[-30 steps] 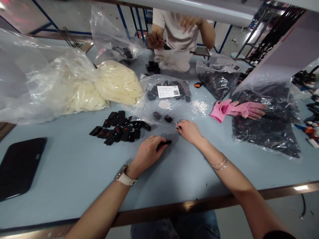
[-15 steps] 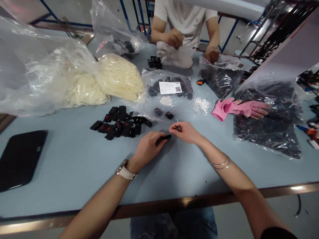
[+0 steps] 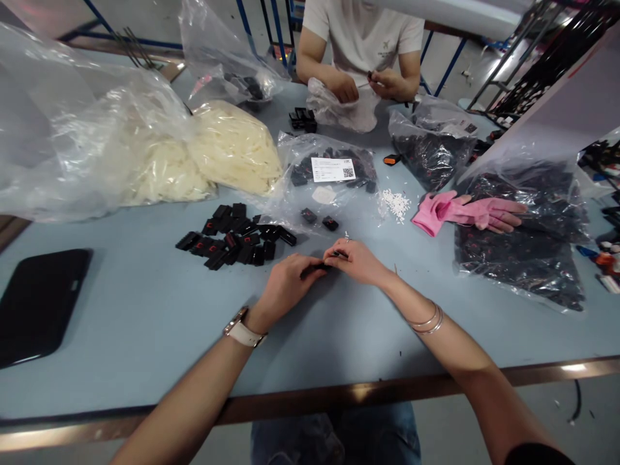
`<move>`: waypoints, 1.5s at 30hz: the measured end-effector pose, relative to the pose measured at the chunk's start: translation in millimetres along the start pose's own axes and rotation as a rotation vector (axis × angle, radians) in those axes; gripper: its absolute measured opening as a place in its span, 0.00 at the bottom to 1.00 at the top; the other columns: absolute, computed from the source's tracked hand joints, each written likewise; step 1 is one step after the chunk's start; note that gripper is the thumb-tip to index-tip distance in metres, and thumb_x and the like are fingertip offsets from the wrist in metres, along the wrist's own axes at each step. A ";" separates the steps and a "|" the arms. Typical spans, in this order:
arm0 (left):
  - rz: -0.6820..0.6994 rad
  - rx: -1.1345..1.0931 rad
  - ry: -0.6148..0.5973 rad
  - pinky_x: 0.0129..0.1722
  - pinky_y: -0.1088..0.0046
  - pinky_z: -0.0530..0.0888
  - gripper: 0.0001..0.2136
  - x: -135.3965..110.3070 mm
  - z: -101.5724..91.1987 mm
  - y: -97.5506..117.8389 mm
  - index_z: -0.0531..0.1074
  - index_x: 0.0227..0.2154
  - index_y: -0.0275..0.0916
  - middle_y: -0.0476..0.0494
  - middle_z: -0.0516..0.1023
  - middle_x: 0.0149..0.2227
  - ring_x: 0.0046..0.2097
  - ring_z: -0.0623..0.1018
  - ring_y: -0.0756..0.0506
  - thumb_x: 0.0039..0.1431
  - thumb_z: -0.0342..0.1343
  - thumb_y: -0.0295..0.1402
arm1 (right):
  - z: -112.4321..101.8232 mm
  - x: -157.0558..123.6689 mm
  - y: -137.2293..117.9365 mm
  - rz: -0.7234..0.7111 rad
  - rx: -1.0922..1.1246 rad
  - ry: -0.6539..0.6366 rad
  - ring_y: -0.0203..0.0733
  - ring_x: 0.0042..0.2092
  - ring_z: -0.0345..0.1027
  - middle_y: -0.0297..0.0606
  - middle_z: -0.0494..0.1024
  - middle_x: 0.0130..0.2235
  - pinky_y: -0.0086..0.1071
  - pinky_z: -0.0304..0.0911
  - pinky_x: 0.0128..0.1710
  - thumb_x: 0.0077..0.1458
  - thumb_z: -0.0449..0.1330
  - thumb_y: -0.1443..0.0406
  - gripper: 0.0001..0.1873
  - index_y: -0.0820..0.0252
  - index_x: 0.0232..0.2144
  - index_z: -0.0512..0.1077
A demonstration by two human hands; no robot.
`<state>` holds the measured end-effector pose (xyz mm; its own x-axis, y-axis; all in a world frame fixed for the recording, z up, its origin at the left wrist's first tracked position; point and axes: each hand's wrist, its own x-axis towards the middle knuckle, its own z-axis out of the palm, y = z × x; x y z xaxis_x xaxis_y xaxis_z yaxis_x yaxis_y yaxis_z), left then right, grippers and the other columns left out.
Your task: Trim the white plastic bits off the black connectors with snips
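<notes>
My left hand (image 3: 290, 282) is closed on a small black plastic part (image 3: 314, 268), which shows between thumb and fingers. Against the far end of that part, the fingertips of my right hand (image 3: 356, 261) are pinched together. A dark sliver shows at the right fingers, too small to name. To the left lies a loose pile of black plastic housings (image 3: 232, 237), some with red marks. Two more black housings (image 3: 330, 223) sit just beyond my hands, one under clear film. A scatter of tiny white pieces (image 3: 394, 205) is to the right.
A labelled clear bag (image 3: 334, 169) of black parts lies ahead. Bags of cream-coloured pieces (image 3: 237, 145) stand at left, near a black tablet-like slab (image 3: 41, 307). Pink gloves (image 3: 467, 212) rest on bagged black parts (image 3: 523, 258) at right. A co-worker (image 3: 361, 45) sits opposite, handling a bag.
My right hand has moved left until its fingertips meet the black part in my left hand. Across the table, the co-worker's hand has left the right-hand bag and now holds a small dark piece.
</notes>
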<state>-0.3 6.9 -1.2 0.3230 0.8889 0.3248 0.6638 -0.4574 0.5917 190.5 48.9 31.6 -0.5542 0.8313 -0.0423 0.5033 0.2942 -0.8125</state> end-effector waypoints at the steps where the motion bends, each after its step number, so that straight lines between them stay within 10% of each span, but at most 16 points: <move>1: 0.005 -0.004 0.008 0.34 0.71 0.74 0.07 0.0 0.1 -0.4 0.76 0.36 0.40 0.46 0.80 0.30 0.32 0.78 0.46 0.62 0.56 0.36 | 0.5 0.0 0.1 0.001 0.003 0.002 0.35 0.37 0.67 0.34 0.74 0.32 0.30 0.60 0.41 0.57 0.58 0.70 0.07 0.61 0.33 0.78; 25: -0.014 0.023 0.026 0.29 0.73 0.72 0.04 -0.9 2.0 -3.3 0.75 0.31 0.38 0.47 0.79 0.28 0.30 0.77 0.47 0.59 0.60 0.33 | 2.6 -0.2 -1.1 -0.013 -0.116 -0.033 0.34 0.36 0.66 0.37 0.75 0.36 0.28 0.58 0.38 0.60 0.57 0.69 0.09 0.61 0.36 0.78; 45: -0.108 -0.025 -0.009 0.33 0.73 0.72 0.04 1.1 -1.0 -4.9 0.75 0.30 0.40 0.48 0.80 0.30 0.32 0.78 0.47 0.58 0.59 0.34 | 10.7 -11.2 26.6 -0.317 -0.497 0.085 0.35 0.37 0.72 0.36 0.81 0.39 0.28 0.58 0.33 0.61 0.54 0.67 0.12 0.56 0.43 0.76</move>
<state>-3.8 10.1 -3.0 0.2567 0.9331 0.2517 0.6780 -0.3594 0.6412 203.1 42.4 4.2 -0.6836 0.6955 0.2213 0.5832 0.7028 -0.4074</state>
